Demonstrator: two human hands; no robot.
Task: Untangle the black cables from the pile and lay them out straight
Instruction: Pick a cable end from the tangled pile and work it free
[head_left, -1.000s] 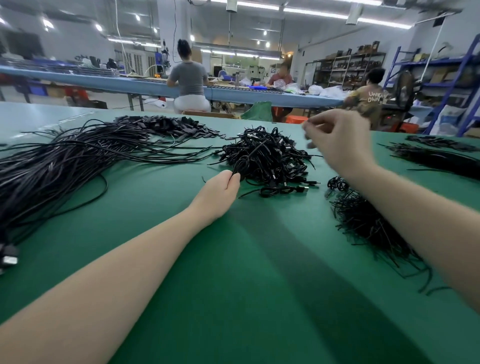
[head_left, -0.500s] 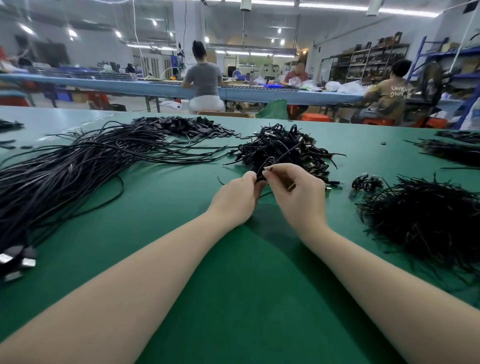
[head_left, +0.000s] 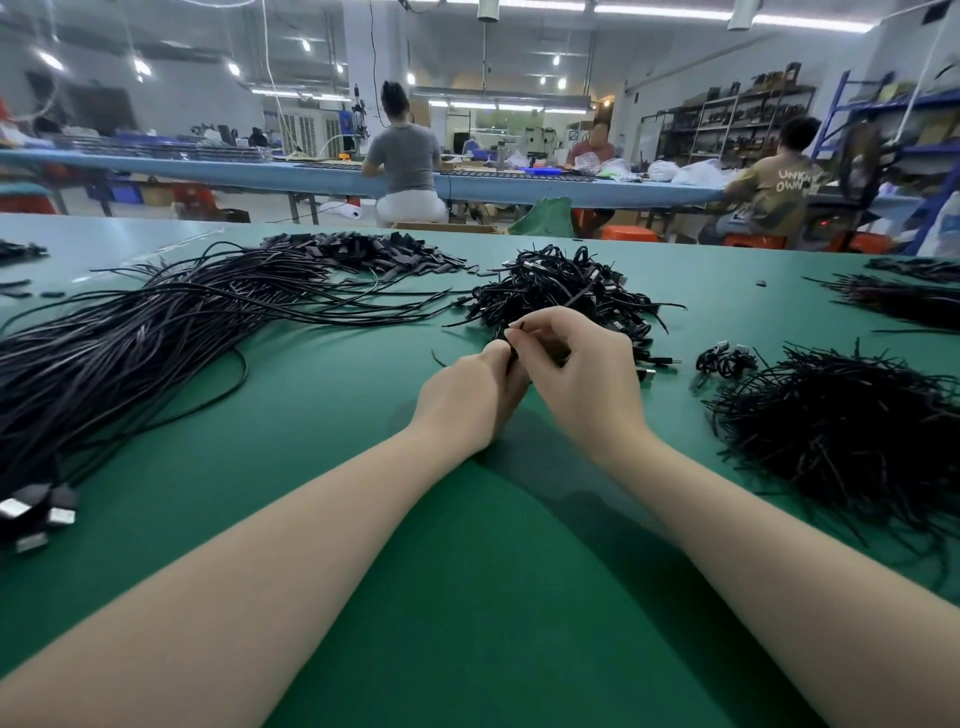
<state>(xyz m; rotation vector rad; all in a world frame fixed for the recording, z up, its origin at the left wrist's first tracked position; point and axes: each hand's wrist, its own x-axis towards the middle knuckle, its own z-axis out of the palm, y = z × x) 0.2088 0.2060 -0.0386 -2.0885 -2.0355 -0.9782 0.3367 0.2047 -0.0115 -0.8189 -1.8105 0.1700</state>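
A tangled pile of black cables (head_left: 566, 291) lies on the green table (head_left: 441, 597) just beyond my hands. My left hand (head_left: 467, 400) and my right hand (head_left: 576, 374) meet at the pile's near edge. Both pinch one black cable (head_left: 513, 349) between thumb and fingers. How the cable runs under my fingers is hidden. A long bundle of straightened black cables (head_left: 156, 332) stretches across the left of the table, its plug ends (head_left: 36, 512) near the left edge.
A heap of thin black ties (head_left: 852, 431) lies at the right, with a small coiled cable (head_left: 724, 359) beside it. More black bundles (head_left: 904, 299) sit at the far right. A heap of flat black pieces (head_left: 363, 249) lies at the back. People sit at a blue bench (head_left: 311, 174) beyond.
My right hand came down from mid-air to the pile and joined my left hand on a cable. Both hands now pinch it slightly higher than half a second ago.
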